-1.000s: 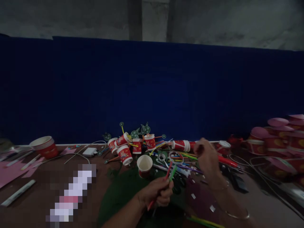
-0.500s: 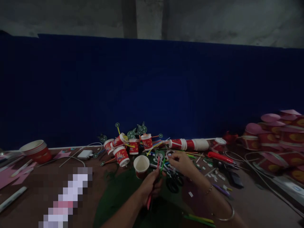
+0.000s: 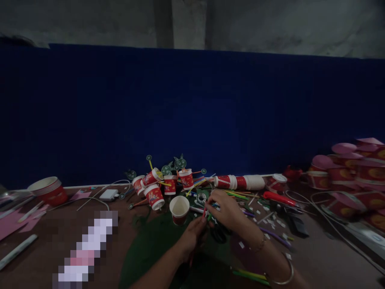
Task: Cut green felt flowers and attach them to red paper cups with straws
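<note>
My left hand (image 3: 194, 235) is closed around thin drinking straws; a red straw (image 3: 205, 211) pokes up out of its fingers, with a bit of green straw (image 3: 209, 216) beside it. My right hand (image 3: 224, 208) is pinched close to the red straw's upper end; whatever is between its fingertips is too small to make out. Black-handled scissors (image 3: 218, 235) lie partly hidden under my right hand. Left of the hands stands a red-and-white paper cup (image 3: 179, 208), upright and open at the top. A roll of clear tape (image 3: 201, 197) sits just behind the fingers.
Decorated paper cups (image 3: 155, 196) with straw arms lean together behind. A row of nested cups (image 3: 240, 182) lies on its side. Paper scraps (image 3: 275, 220), a red-handled cutter (image 3: 278, 198) and a cable (image 3: 331, 224) are on the right. Stacked cups (image 3: 48, 192) stand left.
My right hand has come down and left, onto the upper end of the straws in my left hand. The straws now stand out less above my left fingers.
</note>
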A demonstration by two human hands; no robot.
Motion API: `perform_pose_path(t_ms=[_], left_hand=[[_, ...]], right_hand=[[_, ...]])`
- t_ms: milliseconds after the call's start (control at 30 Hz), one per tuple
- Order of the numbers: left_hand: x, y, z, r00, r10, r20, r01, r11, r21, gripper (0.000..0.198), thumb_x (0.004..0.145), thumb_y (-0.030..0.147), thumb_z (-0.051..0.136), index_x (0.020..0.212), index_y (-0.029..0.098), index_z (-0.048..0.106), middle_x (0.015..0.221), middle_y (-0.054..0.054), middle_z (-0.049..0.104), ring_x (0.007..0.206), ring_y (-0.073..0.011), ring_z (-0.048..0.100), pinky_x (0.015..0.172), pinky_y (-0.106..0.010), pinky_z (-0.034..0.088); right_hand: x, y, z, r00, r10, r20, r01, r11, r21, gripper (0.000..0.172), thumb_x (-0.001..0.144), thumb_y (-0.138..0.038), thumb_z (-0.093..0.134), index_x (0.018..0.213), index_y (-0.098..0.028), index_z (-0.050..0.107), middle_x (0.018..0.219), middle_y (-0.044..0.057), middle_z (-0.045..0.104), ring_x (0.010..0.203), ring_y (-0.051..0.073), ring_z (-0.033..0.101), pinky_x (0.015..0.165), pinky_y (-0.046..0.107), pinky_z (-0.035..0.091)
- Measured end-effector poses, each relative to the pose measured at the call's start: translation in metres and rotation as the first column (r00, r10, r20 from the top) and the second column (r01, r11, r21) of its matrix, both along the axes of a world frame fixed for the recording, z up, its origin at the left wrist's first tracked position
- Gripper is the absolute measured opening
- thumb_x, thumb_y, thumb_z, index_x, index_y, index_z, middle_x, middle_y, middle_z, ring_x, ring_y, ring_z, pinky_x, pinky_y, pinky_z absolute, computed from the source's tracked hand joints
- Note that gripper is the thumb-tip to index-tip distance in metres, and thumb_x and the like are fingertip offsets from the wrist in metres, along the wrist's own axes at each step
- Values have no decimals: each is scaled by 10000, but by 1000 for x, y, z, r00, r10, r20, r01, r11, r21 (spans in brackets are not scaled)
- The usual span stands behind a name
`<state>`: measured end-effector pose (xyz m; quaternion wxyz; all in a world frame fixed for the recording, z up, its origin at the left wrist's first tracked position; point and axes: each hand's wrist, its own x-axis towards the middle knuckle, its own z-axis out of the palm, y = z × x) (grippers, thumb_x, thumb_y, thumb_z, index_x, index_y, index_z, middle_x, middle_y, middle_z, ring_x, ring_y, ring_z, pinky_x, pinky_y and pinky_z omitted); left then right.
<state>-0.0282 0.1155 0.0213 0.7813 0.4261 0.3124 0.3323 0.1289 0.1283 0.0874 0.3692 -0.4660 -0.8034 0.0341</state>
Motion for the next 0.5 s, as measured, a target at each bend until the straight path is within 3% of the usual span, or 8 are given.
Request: perform_pose_path(t_ms=[100,200,300,367,433,500], left_hand=[[-1,-1,2,1000,-29,-7,29,999,-19,395,757,555,525,813,165,547,429,97,314,341,-37,190,346,-174,106],[-4,-2,5,998,-65,18,66,997,-48,384,776,553,500,797,171,533,405,105,296,325,-31,153,338,-168,90],[-8,-4,5,985,-161,56,164,984,-65,368,788,528,503,800,161,533,398,112,282,317,-22,129,339,-164,79],[-8,-4,4,973,-212,87,218,973,-72,362,791,520,505,806,159,535,386,119,253,312,-21,112,337,-166,82],[-7,-3,2,978,-184,96,192,977,-88,367,784,527,510,809,162,529,393,124,234,320,-21,87,334,-167,67],[-6,0,2,990,-110,84,118,988,-101,374,779,539,509,810,166,518,413,120,249,332,-21,78,330,-167,47]], right_hand=[[-3,1,-4,993,83,-79,-84,996,-18,135,823,-208,499,698,-189,546,741,27,574,745,170,524,693,289,412],[-2,5,-6,933,11,-361,-60,990,-125,166,836,-264,467,705,-190,536,693,17,574,660,155,525,605,260,414],[14,11,0,704,-217,-676,36,962,-271,222,829,-364,452,723,-187,533,583,-3,552,502,134,478,460,237,367],[29,14,7,547,-301,-781,71,947,-314,226,808,-398,475,749,-189,538,615,2,576,470,120,459,412,222,334],[39,14,12,549,-314,-775,36,935,-354,210,774,-371,513,684,-184,547,624,11,589,503,125,496,423,217,353],[39,13,13,630,-311,-711,-39,902,-430,172,725,-341,558,672,-178,558,602,12,593,508,133,519,427,221,365]])
